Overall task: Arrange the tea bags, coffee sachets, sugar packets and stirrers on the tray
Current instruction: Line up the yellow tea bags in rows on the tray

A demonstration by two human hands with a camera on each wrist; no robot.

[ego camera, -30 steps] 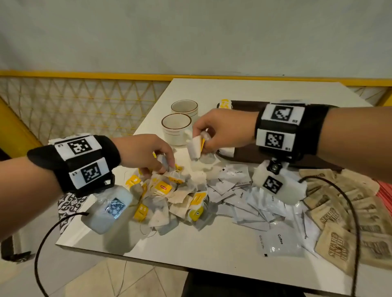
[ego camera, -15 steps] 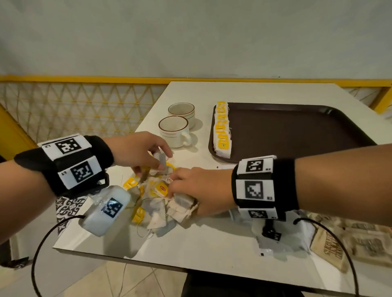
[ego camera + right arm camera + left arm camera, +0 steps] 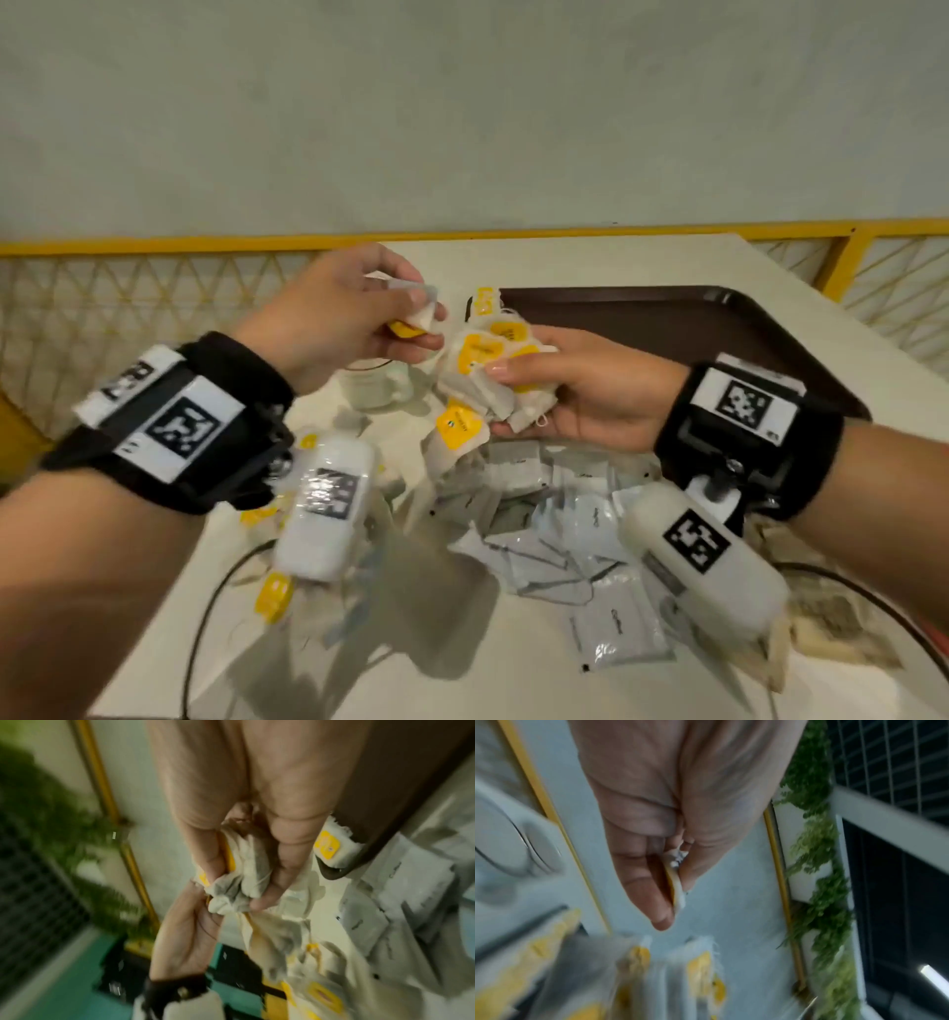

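Stretching out beneath both my hands is the pale surface [image 3: 328, 683], and the dark brown tray [image 3: 667, 329] lies on it just beyond my right hand [image 3: 580, 390], with a few yellow-tagged tea bags [image 3: 485, 300] lying along its near left edge. Below my right wrist a heap of white coffee sachets [image 3: 565, 514] is spread on the surface, and brown sugar packets [image 3: 832, 622] show at the far right, partly hidden by my wrist gear. More tea bags [image 3: 274, 596] lie loose under my left wrist. My right hand is raised above the surface, fingers curled round a crumpled bunch of tea bags [image 3: 488, 370], some dangling from it. My left hand [image 3: 334, 318], just beside it and a little higher, pinches a single tea bag [image 3: 411, 321] between thumb and fingers. A pale cup [image 3: 375, 385] stands below my left hand.
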